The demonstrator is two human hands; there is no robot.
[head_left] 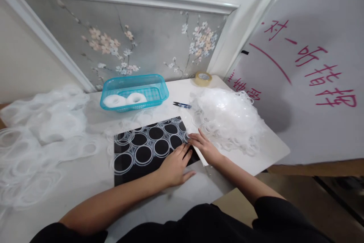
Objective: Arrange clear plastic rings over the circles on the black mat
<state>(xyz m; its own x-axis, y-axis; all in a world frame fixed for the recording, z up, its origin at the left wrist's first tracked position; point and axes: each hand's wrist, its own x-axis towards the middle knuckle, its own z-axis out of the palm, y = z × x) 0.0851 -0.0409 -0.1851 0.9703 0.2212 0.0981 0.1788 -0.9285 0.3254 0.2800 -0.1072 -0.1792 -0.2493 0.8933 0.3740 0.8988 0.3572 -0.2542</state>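
A black board (122, 176) lies on the table under a translucent sheet with rows of circular cut-outs (143, 154). My left hand (174, 165) rests on the board's lower right part, fingers stretched out over the sheet's edge and thumb apart. From the right, my right hand (206, 148) reaches to the same edge, its fingers extended and their tips close to the left fingertips. Beneath it runs a white strip (203, 158) along the board's right side. Whether either hand pinches the thin sheet's edge is too small to see.
A blue plastic basket (133, 80) with white ring stacks (137, 98) stands at the back. Near it are small snips (182, 105) and a tape roll (203, 79). Clear rings are heaped (227, 114) on the right; ringed translucent sheets (51, 133) cover the left. A whiteboard (313, 129) borders the table.
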